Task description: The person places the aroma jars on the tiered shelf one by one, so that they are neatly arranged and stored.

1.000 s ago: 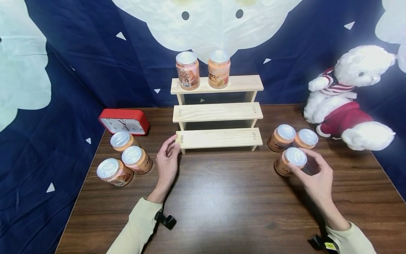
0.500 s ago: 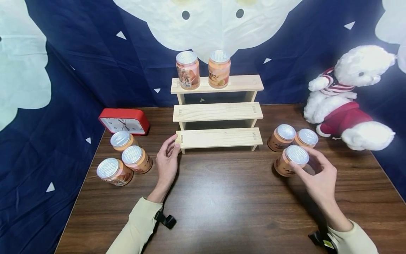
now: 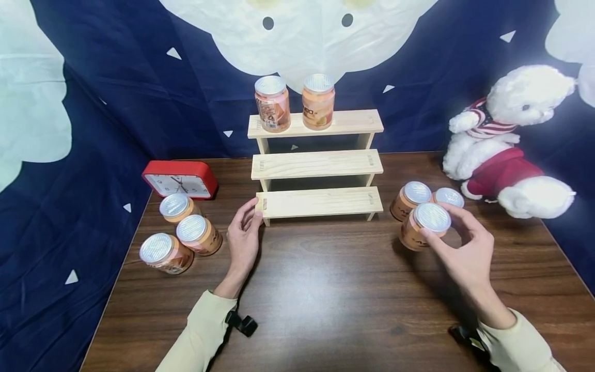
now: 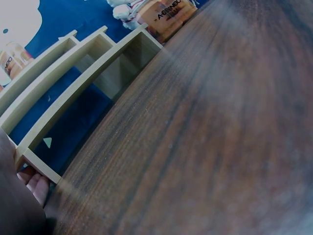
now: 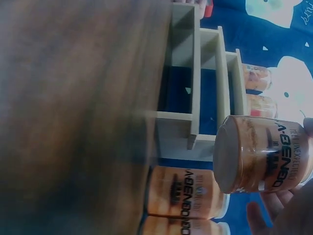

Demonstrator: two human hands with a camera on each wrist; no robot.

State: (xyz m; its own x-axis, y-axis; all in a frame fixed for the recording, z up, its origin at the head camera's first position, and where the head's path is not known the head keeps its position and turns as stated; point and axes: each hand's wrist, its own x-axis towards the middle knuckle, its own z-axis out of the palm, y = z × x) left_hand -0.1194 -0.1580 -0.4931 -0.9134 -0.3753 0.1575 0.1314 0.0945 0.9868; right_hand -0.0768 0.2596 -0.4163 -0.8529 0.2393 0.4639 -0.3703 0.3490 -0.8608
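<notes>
My right hand [image 3: 469,250] grips an orange-labelled jar [image 3: 416,235] near its silvery lid, thumb at the front and fingers on the far side. The right wrist view shows this jar [image 5: 264,154] lifted off the table, its base visible. At the stand's lower left corner, my left hand [image 3: 244,240] holds the end of the bottom step between thumb and fingers. The three-step wooden stand [image 3: 321,202] carries two similar jars on top, a left one [image 3: 273,111] and a right one [image 3: 318,108]. Fingers [image 4: 36,186] show beside its leg in the left wrist view.
Two more jars [image 3: 403,204] stand close behind the held one. At the left, three jars [image 3: 169,258] cluster before a red clock [image 3: 181,178]. White plush toys [image 3: 506,144] sit at the back right. A blue cloth [image 3: 195,103] hangs behind the brown table [image 3: 316,310].
My right hand has raised the front right jar off the table, slightly up and away from me. My left hand stays at the stand. The head view has shifted slightly.
</notes>
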